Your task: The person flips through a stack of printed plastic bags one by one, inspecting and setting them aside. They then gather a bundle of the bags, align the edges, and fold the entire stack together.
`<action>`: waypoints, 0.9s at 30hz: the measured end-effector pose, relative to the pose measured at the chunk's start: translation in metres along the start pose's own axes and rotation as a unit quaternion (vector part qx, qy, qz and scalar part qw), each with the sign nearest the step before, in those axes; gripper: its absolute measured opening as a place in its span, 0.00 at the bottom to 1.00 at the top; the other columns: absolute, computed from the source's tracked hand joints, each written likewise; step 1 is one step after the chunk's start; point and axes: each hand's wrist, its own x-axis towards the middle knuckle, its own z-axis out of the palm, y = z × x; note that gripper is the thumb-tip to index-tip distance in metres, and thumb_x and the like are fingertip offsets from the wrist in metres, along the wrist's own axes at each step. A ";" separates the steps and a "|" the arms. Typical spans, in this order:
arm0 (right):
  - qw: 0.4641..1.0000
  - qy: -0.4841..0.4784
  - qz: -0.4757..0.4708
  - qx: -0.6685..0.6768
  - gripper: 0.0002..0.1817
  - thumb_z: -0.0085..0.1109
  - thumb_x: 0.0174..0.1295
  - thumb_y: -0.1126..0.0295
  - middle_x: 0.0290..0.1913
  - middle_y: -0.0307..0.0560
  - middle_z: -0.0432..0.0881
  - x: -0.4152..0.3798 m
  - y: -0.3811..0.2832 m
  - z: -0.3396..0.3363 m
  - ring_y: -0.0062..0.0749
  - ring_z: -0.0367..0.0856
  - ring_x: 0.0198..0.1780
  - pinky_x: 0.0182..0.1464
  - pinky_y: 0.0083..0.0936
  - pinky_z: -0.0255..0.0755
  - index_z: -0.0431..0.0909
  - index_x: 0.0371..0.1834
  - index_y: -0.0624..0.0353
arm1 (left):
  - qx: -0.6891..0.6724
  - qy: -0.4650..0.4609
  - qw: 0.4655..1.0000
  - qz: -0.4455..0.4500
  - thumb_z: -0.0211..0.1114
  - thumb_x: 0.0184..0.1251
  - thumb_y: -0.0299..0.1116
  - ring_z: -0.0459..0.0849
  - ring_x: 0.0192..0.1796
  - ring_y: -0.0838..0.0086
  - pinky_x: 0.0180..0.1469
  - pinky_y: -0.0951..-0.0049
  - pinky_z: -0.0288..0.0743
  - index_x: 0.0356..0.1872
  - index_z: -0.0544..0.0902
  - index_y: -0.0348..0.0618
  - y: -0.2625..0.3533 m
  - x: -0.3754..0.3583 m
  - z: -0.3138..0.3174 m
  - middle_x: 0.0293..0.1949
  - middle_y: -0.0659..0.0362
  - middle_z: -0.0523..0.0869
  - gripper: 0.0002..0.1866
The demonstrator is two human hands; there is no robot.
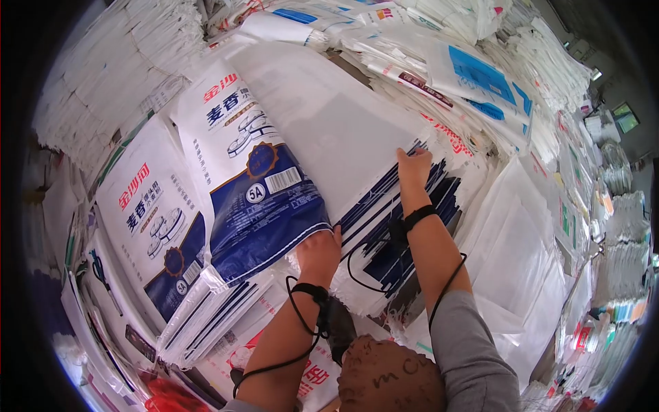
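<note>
Two hands work a stack of woven sacks (384,226). My left hand (318,254), fingers tucked under the top sack (322,123), grips its six o'clock edge; my right hand (414,168) lies flat, fingers spread, at three o'clock. I'd lift evenly.

Printed sack (257,172) atop sack stack (405,226)

Glossy woven-plastic sacks (261,178), smooth printed faces

Printed woven sacks (247,172) lie stacked edge to edge, leaving no bare surface. Taller bag piles (117,75) wall the far left and right (549,62); open room exists only above the stack.
</note>
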 end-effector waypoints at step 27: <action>0.978 -0.136 -0.160 0.004 0.24 0.53 0.70 0.51 0.31 0.60 0.83 -0.023 -0.053 0.010 0.53 0.83 0.36 0.41 0.40 0.73 0.81 0.38 0.66 | -0.021 -0.056 0.998 -0.002 0.49 0.75 0.53 0.87 0.45 0.53 0.54 0.57 0.76 0.36 0.87 0.37 0.003 0.001 -0.005 0.36 0.46 0.89 0.28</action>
